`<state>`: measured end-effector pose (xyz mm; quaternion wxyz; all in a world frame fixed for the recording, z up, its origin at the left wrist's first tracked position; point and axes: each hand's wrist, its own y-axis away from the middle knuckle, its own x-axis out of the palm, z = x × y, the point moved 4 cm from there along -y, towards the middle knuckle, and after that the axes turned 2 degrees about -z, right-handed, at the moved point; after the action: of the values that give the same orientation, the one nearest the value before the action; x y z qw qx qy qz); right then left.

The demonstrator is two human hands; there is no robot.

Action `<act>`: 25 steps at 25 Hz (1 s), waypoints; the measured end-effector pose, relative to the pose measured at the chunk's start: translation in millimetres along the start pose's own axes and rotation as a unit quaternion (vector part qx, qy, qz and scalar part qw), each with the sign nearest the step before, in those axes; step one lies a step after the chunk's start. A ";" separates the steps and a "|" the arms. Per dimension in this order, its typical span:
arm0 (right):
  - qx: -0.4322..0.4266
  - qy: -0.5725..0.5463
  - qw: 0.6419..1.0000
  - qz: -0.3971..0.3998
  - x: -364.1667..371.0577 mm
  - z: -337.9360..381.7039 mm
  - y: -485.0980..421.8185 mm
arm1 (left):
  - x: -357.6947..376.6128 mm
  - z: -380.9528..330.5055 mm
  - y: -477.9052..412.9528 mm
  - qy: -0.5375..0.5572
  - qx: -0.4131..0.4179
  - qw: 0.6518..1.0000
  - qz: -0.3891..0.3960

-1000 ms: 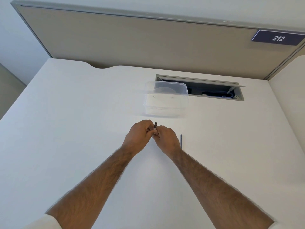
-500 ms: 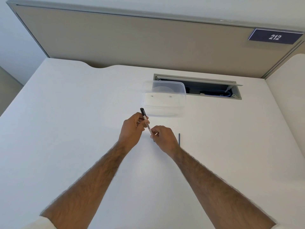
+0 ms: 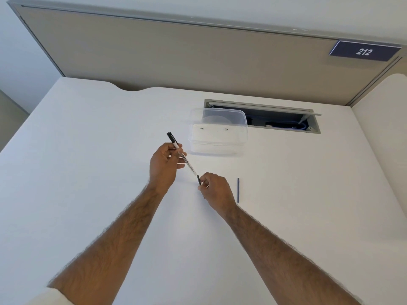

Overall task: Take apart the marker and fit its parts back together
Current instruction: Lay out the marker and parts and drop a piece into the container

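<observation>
Holding 1 marker (image 3: 190,168) over the desk (image 3: 88,172): left hand (image 3: 164,166), fingers curled round the white barrel, black end pointing up and away to the left. Right hand (image 3: 217,190) pinches 1 short dark piece (image 3: 198,179) at the barrel's lower end; joined or apart, cannot tell. 1 thin dark rod (image 3: 238,190) lies flat just right of that hand, not touching. 1 clear container (image 3: 218,130) stands beyond, overlapping 1 open cable hatch (image 3: 275,122) in view.

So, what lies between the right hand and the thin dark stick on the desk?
Nothing; the head view shows only bare white desk between right hand and stick.
</observation>
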<state>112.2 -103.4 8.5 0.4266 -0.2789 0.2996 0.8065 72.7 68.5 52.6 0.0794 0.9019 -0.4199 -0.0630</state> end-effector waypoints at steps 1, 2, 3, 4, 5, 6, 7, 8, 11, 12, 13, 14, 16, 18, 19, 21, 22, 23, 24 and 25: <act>0.012 0.001 1.000 0.000 0.9 -1.2 0.9 | -3.2 -0.2 -1.5 0.011 -0.001 1.000 -0.018; 0.025 0.006 1.000 -0.003 1.5 -2.4 1.6 | -6.1 -0.2 -2.7 0.019 -0.002 0.999 -0.032; 0.037 0.017 0.999 -0.009 1.8 -3.3 1.8 | -8.4 0.5 -3.9 0.021 -0.004 0.999 -0.042; 0.045 0.033 0.998 -0.018 2.0 -4.0 1.9 | -10.1 2.0 -4.6 0.017 -0.009 0.999 -0.044; 0.050 0.053 0.997 -0.026 1.9 -4.1 1.5 | -10.9 5.1 -4.9 0.005 -0.018 0.999 -0.041; 0.052 0.074 0.995 -0.030 2.0 -3.6 0.8 | -10.8 8.8 -4.4 -0.013 -0.028 0.999 -0.034; 0.052 0.093 0.994 -0.031 2.3 -2.6 0.0 | -10.9 13.5 -3.5 -0.034 -0.038 0.998 -0.025; 0.051 0.111 0.992 -0.029 2.3 -1.1 -0.7 | -11.0 18.2 -1.7 -0.054 -0.048 0.997 -0.016; 0.049 0.156 0.986 -0.029 1.5 3.3 -2.2 | -12.2 34.1 3.6 -0.098 -0.079 0.992 0.014; 0.052 0.165 0.984 -0.030 1.9 4.1 -2.7 | -13.2 39.0 5.5 -0.112 -0.089 0.989 0.022; 0.055 0.172 0.983 -0.033 2.4 4.4 -3.4 | -14.1 43.4 7.0 -0.125 -0.098 0.987 0.027; 0.059 0.175 0.982 -0.035 2.9 4.8 -3.5 | -14.6 47.0 8.3 -0.133 -0.106 0.985 0.031; 0.067 0.179 0.981 -0.034 4.4 5.6 -3.7 | -15.0 53.4 9.5 -0.144 -0.117 0.982 0.035; 0.069 0.188 0.979 -0.030 5.2 6.2 -3.4 | -14.6 57.7 10.2 -0.149 -0.124 0.980 0.038; 0.063 0.195 0.978 -0.032 4.5 7.4 -2.2 | -14.3 60.0 10.0 -0.149 -0.128 0.980 0.039; 0.041 0.203 0.977 -0.048 3.1 12.7 2.5 | -13.6 63.9 9.8 -0.149 -0.134 0.979 0.042; 0.027 0.198 0.979 -0.052 4.3 15.8 5.9 | -12.9 65.7 9.7 -0.147 -0.136 0.979 0.045; 0.015 0.184 0.982 -0.050 7.8 18.8 9.8 | -12.1 67.9 9.8 -0.143 -0.138 0.979 0.049; 0.008 0.164 0.986 -0.041 13.2 21.5 14.1 | -11.3 70.0 10.0 -0.139 -0.140 0.979 0.052; 0.010 0.143 0.989 -0.030 19.5 23.7 18.1 | -10.6 72.2 10.5 -0.135 -0.143 0.979 0.054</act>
<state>82.7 -84.4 14.9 0.4064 -0.3961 0.3566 0.7422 45.1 63.5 -15.5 0.1529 0.8403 -0.4617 -0.2393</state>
